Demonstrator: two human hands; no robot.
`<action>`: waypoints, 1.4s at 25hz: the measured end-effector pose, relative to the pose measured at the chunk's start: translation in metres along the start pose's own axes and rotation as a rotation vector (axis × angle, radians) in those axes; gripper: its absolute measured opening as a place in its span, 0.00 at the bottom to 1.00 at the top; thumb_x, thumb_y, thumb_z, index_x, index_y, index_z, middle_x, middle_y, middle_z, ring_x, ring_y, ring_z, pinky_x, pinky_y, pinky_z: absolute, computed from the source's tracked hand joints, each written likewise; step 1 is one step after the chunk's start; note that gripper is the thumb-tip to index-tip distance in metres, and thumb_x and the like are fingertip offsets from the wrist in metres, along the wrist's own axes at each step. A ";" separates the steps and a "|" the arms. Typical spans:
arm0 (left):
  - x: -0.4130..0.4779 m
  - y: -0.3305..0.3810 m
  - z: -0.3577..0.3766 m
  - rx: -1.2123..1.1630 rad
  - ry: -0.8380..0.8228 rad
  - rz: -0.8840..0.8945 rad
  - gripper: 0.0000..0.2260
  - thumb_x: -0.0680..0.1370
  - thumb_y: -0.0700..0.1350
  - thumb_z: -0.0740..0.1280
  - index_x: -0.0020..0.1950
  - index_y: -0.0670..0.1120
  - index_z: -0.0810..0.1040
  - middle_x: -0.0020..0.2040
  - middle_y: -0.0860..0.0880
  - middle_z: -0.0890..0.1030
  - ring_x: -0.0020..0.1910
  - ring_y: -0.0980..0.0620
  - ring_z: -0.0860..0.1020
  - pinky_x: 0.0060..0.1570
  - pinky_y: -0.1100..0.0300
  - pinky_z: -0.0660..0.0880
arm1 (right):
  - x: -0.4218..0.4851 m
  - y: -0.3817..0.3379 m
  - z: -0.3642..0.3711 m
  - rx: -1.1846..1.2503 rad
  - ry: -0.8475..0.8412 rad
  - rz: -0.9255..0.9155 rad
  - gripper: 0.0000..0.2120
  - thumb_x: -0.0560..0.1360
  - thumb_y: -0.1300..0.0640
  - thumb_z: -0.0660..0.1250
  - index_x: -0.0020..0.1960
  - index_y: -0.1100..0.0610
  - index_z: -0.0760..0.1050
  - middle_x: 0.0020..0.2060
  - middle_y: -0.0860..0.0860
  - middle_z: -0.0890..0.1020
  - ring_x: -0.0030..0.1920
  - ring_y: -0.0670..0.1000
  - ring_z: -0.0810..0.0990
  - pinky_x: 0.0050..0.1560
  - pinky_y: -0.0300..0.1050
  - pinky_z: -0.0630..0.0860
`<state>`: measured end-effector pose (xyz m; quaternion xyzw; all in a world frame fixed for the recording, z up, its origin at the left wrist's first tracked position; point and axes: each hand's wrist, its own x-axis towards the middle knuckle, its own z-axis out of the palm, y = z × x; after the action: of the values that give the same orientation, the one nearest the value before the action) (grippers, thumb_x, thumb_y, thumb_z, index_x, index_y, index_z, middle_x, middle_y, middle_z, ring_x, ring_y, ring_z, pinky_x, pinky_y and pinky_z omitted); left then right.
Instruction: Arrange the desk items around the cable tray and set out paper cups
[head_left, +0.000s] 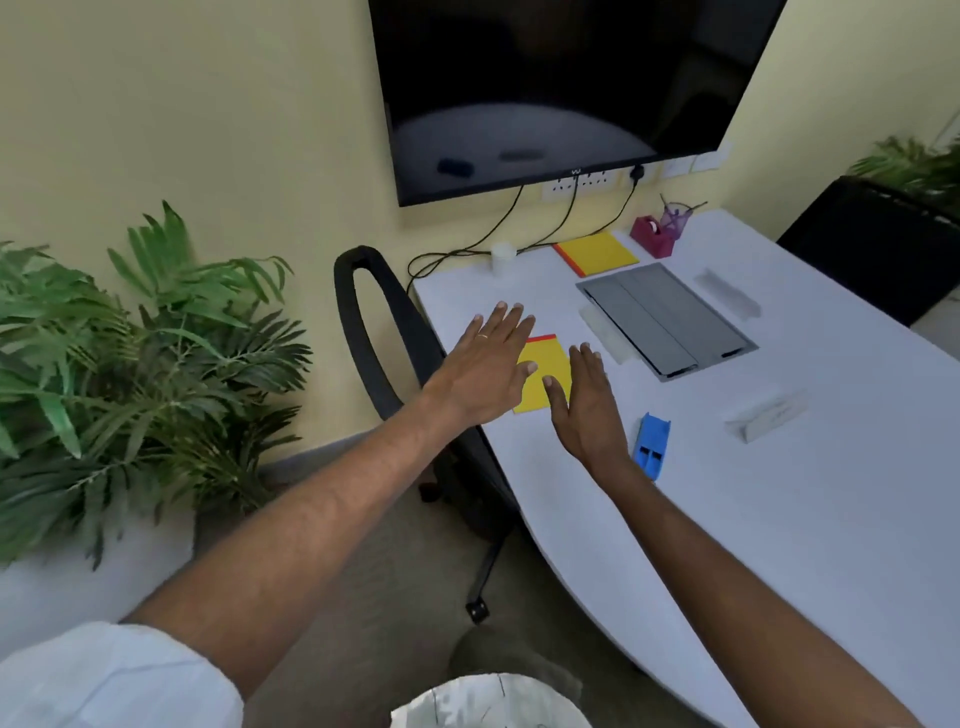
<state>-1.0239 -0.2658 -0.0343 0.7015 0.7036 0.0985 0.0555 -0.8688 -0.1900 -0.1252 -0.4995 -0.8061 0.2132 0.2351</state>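
A small yellow notepad (546, 371) with a red top edge lies near the white desk's (779, 519) left edge. My left hand (488, 364) hovers flat over its left side, fingers spread, holding nothing. My right hand (584, 408) is open over its right side, also holding nothing. The grey cable tray (667, 319) is set into the desk beyond the pad. A stack of white paper cups (503, 257) stands at the desk's far left corner. A blue stapler (651, 446) lies just right of my right wrist.
A larger yellow notepad (597, 253), a maroon tape dispenser (653, 236) and a purple pen holder (675, 217) sit at the back. Clear name plates (769, 415) (727, 292) (602, 330) flank the tray. A black chair (384, 338) stands at the desk's left, plants (130, 353) beyond; a wall screen (561, 88) hangs above.
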 end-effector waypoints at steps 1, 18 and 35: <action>0.004 -0.015 -0.006 -0.003 0.001 0.015 0.27 0.87 0.52 0.50 0.83 0.44 0.48 0.84 0.46 0.46 0.83 0.47 0.43 0.81 0.50 0.43 | 0.006 -0.007 0.005 -0.010 0.004 0.014 0.30 0.85 0.48 0.56 0.81 0.62 0.55 0.81 0.57 0.56 0.82 0.57 0.53 0.81 0.54 0.54; 0.211 -0.192 0.011 0.125 -0.381 0.350 0.28 0.87 0.51 0.50 0.83 0.44 0.45 0.84 0.46 0.44 0.83 0.48 0.41 0.81 0.51 0.41 | 0.146 -0.003 0.124 -0.122 -0.027 0.379 0.30 0.85 0.47 0.56 0.79 0.66 0.58 0.80 0.63 0.59 0.81 0.62 0.55 0.80 0.56 0.57; 0.347 -0.270 0.035 0.012 -0.657 0.743 0.30 0.86 0.54 0.51 0.83 0.44 0.43 0.84 0.46 0.43 0.83 0.48 0.41 0.81 0.50 0.43 | 0.187 -0.034 0.146 -0.336 -0.044 0.762 0.34 0.85 0.44 0.53 0.82 0.64 0.47 0.82 0.59 0.48 0.83 0.58 0.45 0.82 0.50 0.46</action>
<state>-1.2829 0.0832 -0.1061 0.8992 0.3519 -0.1188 0.2312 -1.0519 -0.0508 -0.1907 -0.7887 -0.5921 0.1613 0.0373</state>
